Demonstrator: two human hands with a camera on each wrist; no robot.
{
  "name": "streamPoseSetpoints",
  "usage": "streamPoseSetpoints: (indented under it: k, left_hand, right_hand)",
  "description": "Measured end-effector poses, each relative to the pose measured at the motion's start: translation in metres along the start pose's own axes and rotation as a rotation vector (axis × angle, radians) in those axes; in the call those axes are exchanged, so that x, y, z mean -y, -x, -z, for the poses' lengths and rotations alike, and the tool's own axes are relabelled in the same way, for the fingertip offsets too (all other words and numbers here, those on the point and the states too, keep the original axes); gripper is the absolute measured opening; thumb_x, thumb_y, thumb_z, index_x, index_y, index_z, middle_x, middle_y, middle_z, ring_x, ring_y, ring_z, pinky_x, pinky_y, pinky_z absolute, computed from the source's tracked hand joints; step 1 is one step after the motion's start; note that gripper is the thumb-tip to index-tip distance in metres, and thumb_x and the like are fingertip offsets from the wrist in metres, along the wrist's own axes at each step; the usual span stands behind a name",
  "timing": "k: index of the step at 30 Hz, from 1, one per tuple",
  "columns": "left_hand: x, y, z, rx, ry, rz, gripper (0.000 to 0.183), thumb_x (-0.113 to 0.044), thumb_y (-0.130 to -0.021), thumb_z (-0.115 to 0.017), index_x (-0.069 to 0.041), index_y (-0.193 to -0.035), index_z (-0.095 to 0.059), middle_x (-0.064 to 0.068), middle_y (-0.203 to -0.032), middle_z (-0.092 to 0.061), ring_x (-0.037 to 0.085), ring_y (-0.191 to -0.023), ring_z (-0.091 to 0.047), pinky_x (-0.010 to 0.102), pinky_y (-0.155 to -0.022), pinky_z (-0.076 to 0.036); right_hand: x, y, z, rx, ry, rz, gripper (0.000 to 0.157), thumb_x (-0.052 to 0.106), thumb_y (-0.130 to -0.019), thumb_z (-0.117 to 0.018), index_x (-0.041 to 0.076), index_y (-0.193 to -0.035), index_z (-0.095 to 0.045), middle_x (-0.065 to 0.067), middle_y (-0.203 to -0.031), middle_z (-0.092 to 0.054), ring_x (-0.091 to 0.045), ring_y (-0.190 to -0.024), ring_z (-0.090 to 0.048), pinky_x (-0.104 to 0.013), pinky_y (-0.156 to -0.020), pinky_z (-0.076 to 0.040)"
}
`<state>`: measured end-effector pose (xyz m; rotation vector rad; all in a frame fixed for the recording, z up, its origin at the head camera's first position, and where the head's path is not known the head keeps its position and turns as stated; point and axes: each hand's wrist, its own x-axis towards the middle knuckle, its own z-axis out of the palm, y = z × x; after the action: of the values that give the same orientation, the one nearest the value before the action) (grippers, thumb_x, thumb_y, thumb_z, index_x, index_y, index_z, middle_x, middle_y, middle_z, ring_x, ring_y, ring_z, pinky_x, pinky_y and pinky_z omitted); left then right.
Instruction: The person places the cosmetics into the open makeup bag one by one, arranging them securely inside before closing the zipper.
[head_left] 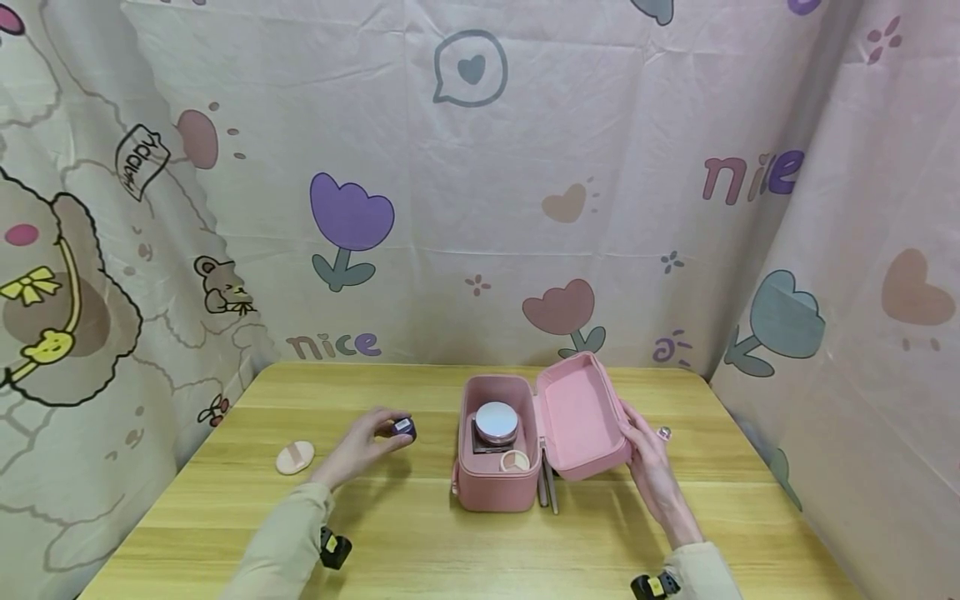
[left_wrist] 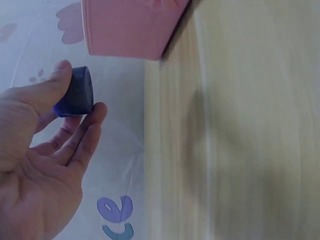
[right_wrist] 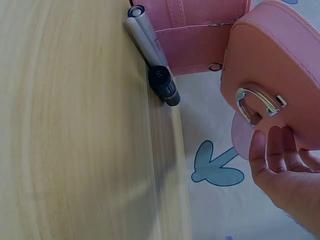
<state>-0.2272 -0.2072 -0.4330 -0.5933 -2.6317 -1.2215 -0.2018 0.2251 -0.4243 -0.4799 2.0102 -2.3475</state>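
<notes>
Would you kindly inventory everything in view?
case: one, pink, on table
lid: one, pink, right of case
compact: one, white-topped, inside case
palette: one, dark, under compact
round pan: one, multicoloured, inside case
puff: one, cream, table's left
jar: one, dark blue, left of case
slim tubes: two, grey, beside case
stubby item: one, black, by slim tubes
table: one, pale wood, under case
curtain: count unclear, pale printed, behind table
wrist devices: two, black, by sleeves
sleeves: two, beige, foreground
left hand: one, bare, pinching jar
right hand: one, bare, touching lid
</notes>
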Motion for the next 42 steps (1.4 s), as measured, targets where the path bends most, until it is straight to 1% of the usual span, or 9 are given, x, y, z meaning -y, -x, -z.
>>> streamPoseSetpoints:
  k: [4,10,12,19,21,27,32,37,42]
  left_hand:
    - [-0.01,-0.006,-0.005,-0.032,0.006,-0.016,0.041,-0.023,-0.079,-0.066,-0.005,-0.115,-0.057,0.009,-0.102,-0.058,0.024,-0.094,-0.059,0.039,-0.084,-0.049]
    - [-0.044,-0.008,-0.007,-0.052,0.09,-0.027,0.041,-0.01,-0.078,-0.066,0.003,-0.116,-0.054,0.02,-0.103,-0.055,0.033,-0.094,-0.058,0.047,-0.085,-0.047]
    - [-0.051,-0.009,-0.009,-0.055,0.118,-0.022,0.041,-0.008,-0.078,-0.066,0.003,-0.116,-0.054,0.021,-0.103,-0.053,0.035,-0.094,-0.058,0.048,-0.085,-0.047]
    - [-0.036,-0.02,-0.029,-0.075,0.12,-0.037,0.042,-0.017,-0.079,-0.066,-0.002,-0.117,-0.054,0.015,-0.105,-0.054,0.028,-0.096,-0.058,0.041,-0.086,-0.048]
    - [-0.035,-0.023,-0.032,-0.072,0.13,-0.037,0.044,-0.02,-0.079,-0.066,-0.004,-0.118,-0.054,0.014,-0.106,-0.054,0.026,-0.097,-0.058,0.039,-0.087,-0.048]
    - [-0.042,-0.029,-0.039,-0.085,0.176,-0.011,0.046,-0.023,-0.077,-0.068,-0.008,-0.118,-0.055,0.01,-0.108,-0.054,0.023,-0.098,-0.058,0.036,-0.09,-0.048]
    - [-0.049,-0.031,-0.044,-0.095,0.193,-0.06,0.045,-0.021,-0.076,-0.068,-0.005,-0.116,-0.055,0.012,-0.106,-0.055,0.024,-0.097,-0.058,0.036,-0.089,-0.048]
    - [-0.056,-0.035,-0.049,-0.08,0.156,-0.068,0.044,-0.022,-0.076,-0.069,-0.007,-0.115,-0.056,0.006,-0.106,-0.055,0.018,-0.097,-0.058,0.031,-0.089,-0.048]
    - [-0.063,-0.039,-0.052,-0.051,0.123,-0.078,0.042,-0.023,-0.077,-0.068,-0.011,-0.115,-0.056,0.004,-0.106,-0.055,0.017,-0.097,-0.057,0.031,-0.088,-0.048]
  right_hand:
    - [-0.001,0.0,0.001,0.006,0.006,0.008,0.051,0.021,-0.098,-0.029,0.005,-0.143,-0.01,-0.019,-0.148,-0.01,0.0,-0.121,-0.04,-0.011,-0.095,-0.036]
    - [-0.001,0.0,0.001,0.01,0.001,0.02,0.051,0.021,-0.098,-0.03,0.004,-0.143,-0.011,-0.019,-0.148,-0.011,0.001,-0.121,-0.04,-0.011,-0.095,-0.036]
    - [-0.001,0.0,0.001,0.012,0.0,0.026,0.052,0.021,-0.098,-0.03,0.004,-0.143,-0.011,-0.019,-0.147,-0.012,0.0,-0.121,-0.041,-0.011,-0.095,-0.037]
    - [0.0,-0.001,0.001,0.021,0.005,0.045,0.051,0.02,-0.097,-0.031,0.002,-0.142,-0.012,-0.019,-0.143,-0.021,-0.006,-0.12,-0.043,-0.013,-0.095,-0.038]
    - [0.0,-0.001,0.001,0.022,0.003,0.046,0.051,0.02,-0.097,-0.031,0.002,-0.142,-0.013,-0.017,-0.14,-0.025,-0.007,-0.119,-0.044,-0.014,-0.095,-0.039]
    - [0.0,-0.003,0.001,0.0,-0.001,0.052,0.05,0.017,-0.097,-0.032,0.0,-0.141,-0.015,-0.009,-0.128,-0.04,-0.008,-0.113,-0.049,-0.016,-0.092,-0.042]
    - [0.001,-0.003,0.0,-0.025,-0.002,0.04,0.049,0.016,-0.096,-0.034,0.0,-0.14,-0.018,-0.005,-0.117,-0.046,-0.009,-0.105,-0.052,-0.018,-0.089,-0.044]
    - [0.002,-0.004,0.0,-0.018,-0.006,0.026,0.049,0.016,-0.096,-0.034,0.0,-0.14,-0.017,-0.005,-0.116,-0.047,-0.01,-0.104,-0.053,-0.018,-0.088,-0.044]
    - [0.003,-0.005,0.002,-0.011,-0.018,0.012,0.049,0.015,-0.096,-0.035,0.001,-0.139,-0.017,-0.005,-0.118,-0.048,-0.01,-0.104,-0.054,-0.019,-0.089,-0.045]
